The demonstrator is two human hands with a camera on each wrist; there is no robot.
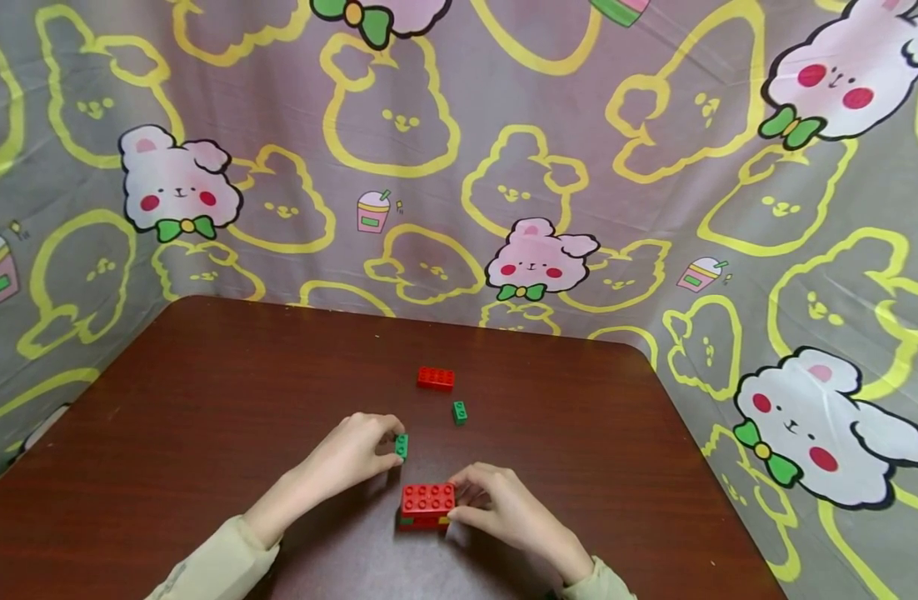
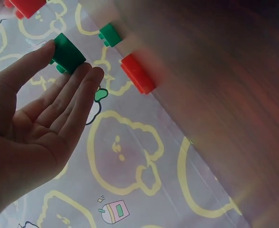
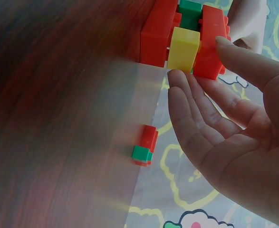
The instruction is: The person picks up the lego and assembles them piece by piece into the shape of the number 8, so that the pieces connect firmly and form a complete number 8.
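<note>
My left hand [image 1: 354,450] pinches a small green toy brick [image 1: 401,447] between thumb and fingertips. In the left wrist view this green brick [image 2: 69,53] is clear of the table, its studs facing left. Just in front of me stands a brick stack [image 1: 428,498] with a red eight-stud brick on top. My right hand [image 1: 504,507] holds its right end. In the right wrist view the thumb lies against the upper red brick [image 3: 211,42], the fingertips by the yellow brick [image 3: 183,50]. A second green brick [image 3: 190,14] sits between the upper and lower red bricks.
Farther back on the brown table [image 1: 279,367] lie a loose red brick [image 1: 436,379] and another small green brick [image 1: 460,412]. A patterned cloth [image 1: 429,200] with cartoon animals hangs around the table's back and sides.
</note>
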